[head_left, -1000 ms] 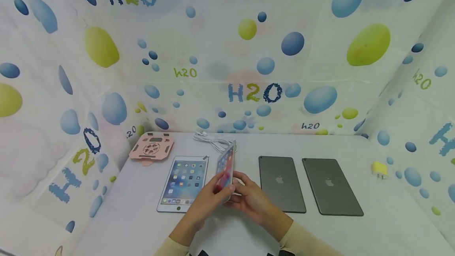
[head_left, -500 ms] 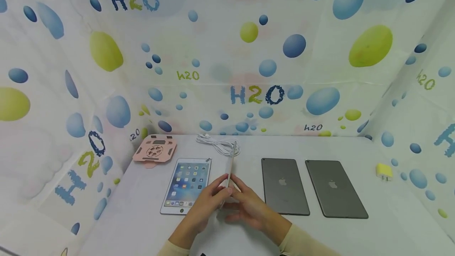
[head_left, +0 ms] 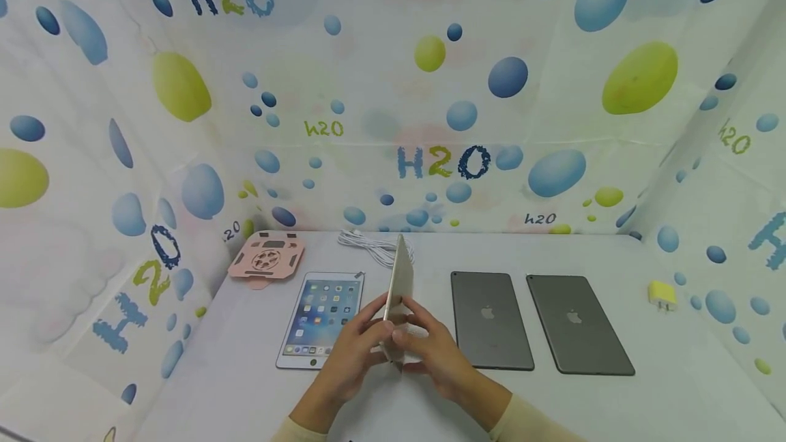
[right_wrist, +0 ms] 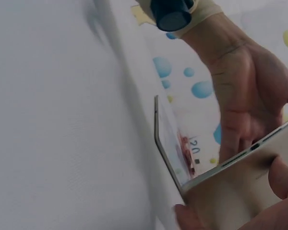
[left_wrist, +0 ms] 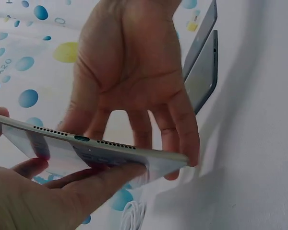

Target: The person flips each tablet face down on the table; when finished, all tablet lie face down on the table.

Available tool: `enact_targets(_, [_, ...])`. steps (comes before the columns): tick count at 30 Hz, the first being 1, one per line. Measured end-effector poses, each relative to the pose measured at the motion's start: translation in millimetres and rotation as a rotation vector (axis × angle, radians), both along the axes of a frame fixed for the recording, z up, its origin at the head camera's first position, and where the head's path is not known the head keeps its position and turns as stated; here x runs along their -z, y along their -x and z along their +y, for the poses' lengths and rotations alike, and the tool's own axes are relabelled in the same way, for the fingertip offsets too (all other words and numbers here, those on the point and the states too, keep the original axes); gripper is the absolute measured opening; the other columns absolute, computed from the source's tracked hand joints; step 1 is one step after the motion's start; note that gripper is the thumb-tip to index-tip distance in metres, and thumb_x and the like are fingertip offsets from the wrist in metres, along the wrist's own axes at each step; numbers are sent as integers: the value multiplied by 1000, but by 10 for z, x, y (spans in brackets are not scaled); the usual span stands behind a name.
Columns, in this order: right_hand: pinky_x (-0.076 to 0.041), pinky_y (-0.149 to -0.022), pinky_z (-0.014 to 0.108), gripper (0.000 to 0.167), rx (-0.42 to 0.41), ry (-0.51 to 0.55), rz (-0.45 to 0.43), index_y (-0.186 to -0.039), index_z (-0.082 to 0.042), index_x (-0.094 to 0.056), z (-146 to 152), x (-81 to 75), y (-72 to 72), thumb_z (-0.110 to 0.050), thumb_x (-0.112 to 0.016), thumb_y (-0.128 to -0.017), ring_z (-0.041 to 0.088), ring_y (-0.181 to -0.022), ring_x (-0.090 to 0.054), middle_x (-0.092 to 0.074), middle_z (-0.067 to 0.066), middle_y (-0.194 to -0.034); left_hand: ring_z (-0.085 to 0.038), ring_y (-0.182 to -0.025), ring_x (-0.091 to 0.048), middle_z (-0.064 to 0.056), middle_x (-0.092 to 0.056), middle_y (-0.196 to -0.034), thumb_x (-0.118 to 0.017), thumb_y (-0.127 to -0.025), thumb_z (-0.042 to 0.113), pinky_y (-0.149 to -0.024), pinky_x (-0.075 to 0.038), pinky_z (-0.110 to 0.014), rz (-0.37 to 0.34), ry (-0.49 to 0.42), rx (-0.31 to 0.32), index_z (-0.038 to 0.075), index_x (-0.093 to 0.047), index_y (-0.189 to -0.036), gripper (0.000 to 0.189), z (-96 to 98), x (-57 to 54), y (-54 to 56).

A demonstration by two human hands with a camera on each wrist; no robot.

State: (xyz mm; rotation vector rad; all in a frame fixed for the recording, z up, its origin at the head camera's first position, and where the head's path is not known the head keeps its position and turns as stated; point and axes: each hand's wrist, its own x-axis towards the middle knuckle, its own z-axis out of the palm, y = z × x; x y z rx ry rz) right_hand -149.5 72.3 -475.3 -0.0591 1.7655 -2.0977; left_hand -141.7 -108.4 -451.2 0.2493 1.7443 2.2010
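item, far left on the counter (head_left: 233, 377): one pink stand (head_left: 270, 263), centre round and fan-like. item: one white tablet (head_left: 322, 312), face up, screen lit with app icons. item: one white cable (head_left: 366, 244), coiled, towards the back. item, centre: left grip (head_left: 350, 353), a bare hand, clasped on a gold-toned tablet (head_left: 402, 275), raised near upright, screen side left; right grip (head_left: 439, 353), likewise clasped, thumb against its back. items, right: inner grey tablet (head_left: 491, 336) and outer grey tablet (head_left: 577, 343), backs up; one yellow plug adapter (head_left: 662, 294)

hazards, as judged: a slack left grip could have let the gold-toned tablet fall onto the white tablet's screen; its smooth back might have slid from the right grip; a wide swing could have knocked the inner grey tablet. writing: "h2o", repeated across the backdrop (head_left: 368, 60); gold-toned tablet, a faint mark, unreadable; both grey tablets, apple logos
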Motion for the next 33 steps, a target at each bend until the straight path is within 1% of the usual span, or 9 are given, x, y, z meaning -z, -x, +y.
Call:
enact_targets(4, [-56,-89,60,98,70,-31,16,-164,-20,-21,62,45,4,-21,-82,-87,54,-132,-45,-24,31,-158,-54,-142,-35,-27,-24,-164,-52,-102,19,-103,-46,-65,2,-100,23,15,-27,-162,65,-21,-3,-13])
enact_targets(8, [-58,-88,50,105,97,-76,16,-163,-12,-17,153,94,54,-16,-84,-84,43,-125,-54,-35,31,-150,-53,-143,-34,-27,-22,-164,-51,-103,16,-103,-43,-68,-14,-164,48,17,-23,-163,66,-53,3,-3])
enact_targets(12, [-58,-85,44,96,101,-100,5,-160,-2,-24,284,137,107,-6,-81,-83,32,-110,-59,-45,27,-138,-47,-137,-47,-29,-32,-160,-51,-104,12,-100,-48,-64,-35,-171,78,15,-21,-164,67,-121,22,11])
enact_targets(17, [-60,-80,41,81,114,-155,40,-154,-1,-38,458,119,159,0,-78,-83,26,-96,-57,-49,20,-123,-34,-120,-65,-29,-51,-147,-54,-104,8,-91,-58,-49,-49,-122,104,10,-19,-163,68,-218,64,40])
enact_targets(19, [-60,-77,39,80,121,-182,62,-153,-2,-40,502,106,177,1,-78,-83,24,-93,-56,-49,18,-120,-32,-113,-69,-28,-56,-141,-57,-103,6,-88,-60,-46,-60,-76,90,9,-22,-163,69,-247,78,51])
enact_targets(22, [-60,-75,37,78,125,-215,89,-153,-3,-41,546,99,197,2,-77,-84,24,-90,-56,-49,18,-118,-28,-102,-69,-24,-57,-129,-62,-98,4,-85,-61,-42,-69,39,38,8,-30,-160,70,-271,89,68])
enact_targets(27, [-59,-71,35,75,130,-264,109,-153,-3,-42,579,115,210,2,-74,-86,24,-88,-57,-49,18,-117,-21,-90,-56,-13,-51,-109,-72,-89,2,-72,-56,-28,-49,276,-71,4,-42,-155,73,-268,118,95])
enact_targets(30, [-58,-70,35,73,142,-287,102,-152,-3,-43,582,125,221,3,-72,-86,24,-87,-58,-50,16,-115,-21,-88,-52,-12,-53,-104,-75,-84,0,-67,-50,-23,-20,371,-96,0,-44,-152,75,-256,164,116])
enact_targets(33, [-58,-69,36,73,142,-309,105,-152,-3,-43,585,124,225,3,-71,-85,24,-86,-58,-51,16,-114,-20,-86,-52,-11,-54,-100,-75,-82,-3,-65,-49,-22,3,420,-91,-5,-43,-150,76,-246,226,142])
